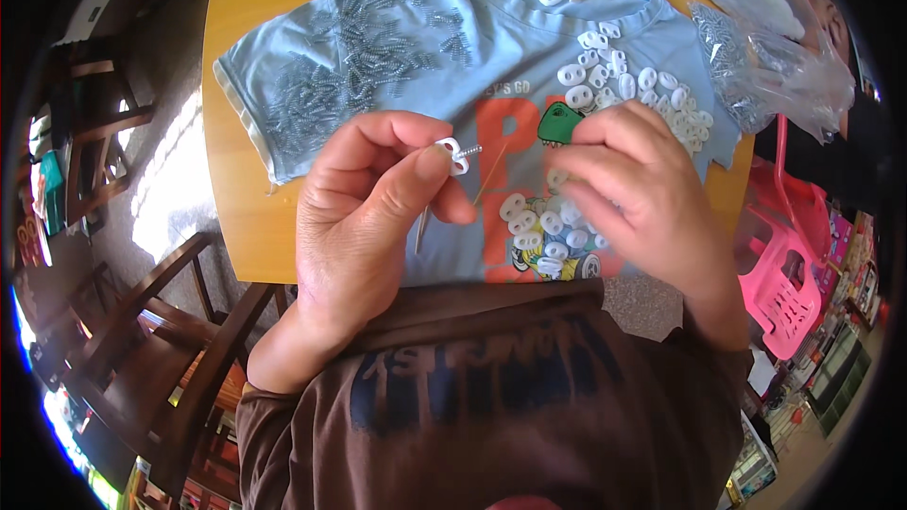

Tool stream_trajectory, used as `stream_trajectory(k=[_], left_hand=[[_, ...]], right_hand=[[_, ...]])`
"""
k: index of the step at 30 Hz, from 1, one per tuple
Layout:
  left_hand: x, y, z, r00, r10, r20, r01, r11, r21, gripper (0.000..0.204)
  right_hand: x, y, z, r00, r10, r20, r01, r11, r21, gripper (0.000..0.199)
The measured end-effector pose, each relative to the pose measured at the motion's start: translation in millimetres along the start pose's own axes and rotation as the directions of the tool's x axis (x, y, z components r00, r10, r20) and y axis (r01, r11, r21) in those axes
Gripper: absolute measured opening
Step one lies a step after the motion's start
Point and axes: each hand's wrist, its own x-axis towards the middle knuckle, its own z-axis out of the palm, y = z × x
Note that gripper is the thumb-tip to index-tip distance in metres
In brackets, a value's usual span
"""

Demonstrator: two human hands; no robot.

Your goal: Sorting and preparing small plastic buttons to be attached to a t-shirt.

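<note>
My left hand (pixel 364 198) pinches a small white plastic piece with two holes (pixel 457 166) between thumb and forefinger. A short metal spring (pixel 471 151) sticks out of that piece toward the right. Beneath the same hand's fingers a thin, pointed metal tool (pixel 420 230) shows in part; what holds it is hidden. My right hand (pixel 635 184) hovers over a nearer group of white two-holed pieces (pixel 553 223). Its fingers are apart, somewhat blurred, with nothing visible between them.
A light blue T-shirt (pixel 505 47) covers much of the yellow wooden table (pixel 248 28). Many loose springs (pixel 364 57) lie on its left side, more white pieces (pixel 675 99) at upper right. Clear bags (pixel 784 57) stand at the far right, by a pink plastic chair (pixel 779 283).
</note>
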Motion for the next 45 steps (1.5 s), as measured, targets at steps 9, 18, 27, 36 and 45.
stream_trajectory(k=[9, 18, 27, 36, 45], left_hand=[[-12, -1, 1, 0.999, 0.039, 0.021, -0.039, 0.999, 0.027, 0.012], [-44, -3, 4, 0.996, 0.084, 0.039, -0.086, 0.995, 0.048, 0.013], [-91, -6, 12, 0.97, 0.203, 0.137, -0.207, 0.978, 0.017, 0.015], [-126, -10, 11, 0.948, 0.282, 0.15, -0.287, 0.958, 0.01, 0.012], [-136, -18, 11, 0.915, 0.359, 0.181, -0.376, 0.924, 0.066, 0.011]], right_hand=[[-14, 2, 12, 0.999, -0.041, -0.019, 0.037, 0.98, -0.195, 0.021], [-27, -17, 19, 0.98, 0.056, -0.192, -0.03, 0.99, 0.137, 0.013], [-40, -79, 29, 0.944, 0.308, -0.116, 0.048, 0.218, 0.975, 0.015], [-57, -117, 45, 0.938, 0.278, -0.207, 0.128, 0.275, 0.953, 0.02], [-69, -129, 53, 0.897, 0.141, -0.419, 0.278, 0.558, 0.782, 0.017]])
